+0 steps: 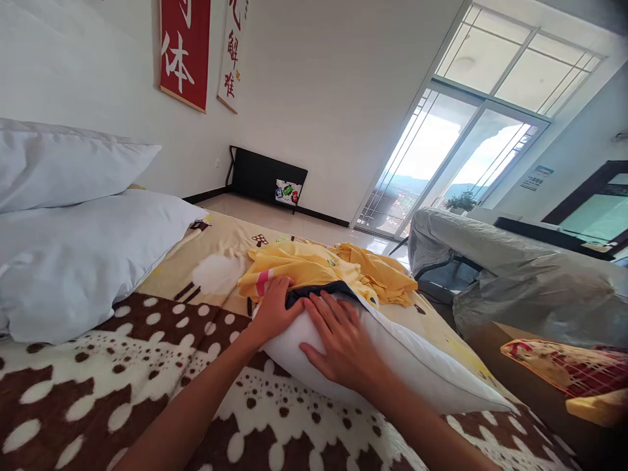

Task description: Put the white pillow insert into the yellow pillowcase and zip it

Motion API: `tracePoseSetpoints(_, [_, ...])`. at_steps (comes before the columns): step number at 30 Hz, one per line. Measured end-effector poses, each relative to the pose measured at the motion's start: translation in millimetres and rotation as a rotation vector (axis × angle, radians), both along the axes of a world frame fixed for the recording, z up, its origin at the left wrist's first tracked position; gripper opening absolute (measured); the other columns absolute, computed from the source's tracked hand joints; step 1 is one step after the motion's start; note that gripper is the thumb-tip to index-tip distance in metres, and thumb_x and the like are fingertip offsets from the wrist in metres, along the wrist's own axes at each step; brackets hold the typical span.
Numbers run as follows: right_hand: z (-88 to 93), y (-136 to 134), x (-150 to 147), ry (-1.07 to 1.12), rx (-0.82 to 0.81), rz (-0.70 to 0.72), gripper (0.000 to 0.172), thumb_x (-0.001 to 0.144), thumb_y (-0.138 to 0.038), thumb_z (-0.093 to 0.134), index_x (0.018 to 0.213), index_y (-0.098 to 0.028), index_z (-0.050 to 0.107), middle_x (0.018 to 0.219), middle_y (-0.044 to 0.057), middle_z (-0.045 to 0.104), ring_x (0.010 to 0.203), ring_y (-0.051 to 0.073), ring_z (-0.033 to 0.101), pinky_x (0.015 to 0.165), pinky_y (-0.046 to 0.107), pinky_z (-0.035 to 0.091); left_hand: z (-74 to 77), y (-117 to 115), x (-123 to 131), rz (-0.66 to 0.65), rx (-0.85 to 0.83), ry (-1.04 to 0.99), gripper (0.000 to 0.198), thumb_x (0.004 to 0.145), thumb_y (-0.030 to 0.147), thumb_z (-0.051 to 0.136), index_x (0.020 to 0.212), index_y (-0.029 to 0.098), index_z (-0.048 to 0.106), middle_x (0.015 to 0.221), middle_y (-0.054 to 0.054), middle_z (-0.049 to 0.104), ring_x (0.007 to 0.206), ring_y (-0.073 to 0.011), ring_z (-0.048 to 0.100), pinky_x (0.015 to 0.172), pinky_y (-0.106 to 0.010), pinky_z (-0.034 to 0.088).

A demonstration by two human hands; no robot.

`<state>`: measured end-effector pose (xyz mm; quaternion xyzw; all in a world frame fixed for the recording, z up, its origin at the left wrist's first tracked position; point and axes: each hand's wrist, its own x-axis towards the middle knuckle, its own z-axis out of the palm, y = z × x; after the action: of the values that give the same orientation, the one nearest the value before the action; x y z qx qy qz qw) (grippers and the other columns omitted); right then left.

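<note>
A white pillow (417, 369) lies across the bed, its far end going into a yellow pillowcase (314, 268) with a dark inner edge. My left hand (272, 313) grips the pillowcase's opening at the pillow's end, fingers curled over the cloth. Flat on top of the pillow, just right of it, rests my right hand (343, 343) with its fingers spread and pressing down. The rest of the yellow pillowcase is bunched up beyond both hands.
Two white pillows (73, 242) are stacked at the left on a brown and white dotted blanket (98, 386). A grey covered sofa (515, 275) stands right of the bed. A black folded table (265, 176) leans on the far wall near glass doors (441, 170).
</note>
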<state>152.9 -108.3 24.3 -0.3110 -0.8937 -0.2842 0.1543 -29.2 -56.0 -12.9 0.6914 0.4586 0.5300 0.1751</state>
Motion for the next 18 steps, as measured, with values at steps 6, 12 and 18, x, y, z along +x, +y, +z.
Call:
tracePoseSetpoints(6, [7.9,15.1,1.9,-0.025,-0.128,-0.027,0.059,0.091,-0.049,0.038,0.134,-0.009,0.047,0.139,0.014,0.048,0.128,0.028,0.041,0.104,0.041,0.032,2.9,15.5,-28.4,-0.142,-0.151,0.011,0.011,0.075,0.025,0.045,0.081,0.019,0.052,0.083,-0.003,0.06,0.078,-0.0181,0.056,0.075,-0.032,0.046])
tracePoseSetpoints(12, [12.5,31.9,-35.9,-0.135,-0.2,-0.1,0.053,0.091,-0.042,0.046,0.13,-0.007,0.049,0.131,0.018,0.053,0.12,0.029,0.047,0.098,0.041,0.037,-8.5,17.5,-16.6,0.22,0.025,-0.115,0.008,0.081,0.026,0.046,0.076,0.021,0.046,0.077,-0.001,0.056,0.077,-0.0169,0.053,0.075,-0.03,0.043])
tracePoseSetpoints(18, [14.5,59.4,-46.8,-0.16,-0.25,-0.097,0.038,0.087,-0.04,0.054,0.112,-0.012,0.058,0.115,0.013,0.062,0.107,0.026,0.053,0.091,0.038,0.038,-13.6,10.0,-5.8,0.208,0.158,-0.029,0.005,0.084,0.023,0.046,0.079,0.021,0.047,0.079,-0.001,0.057,0.077,-0.0163,0.055,0.074,-0.029,0.045])
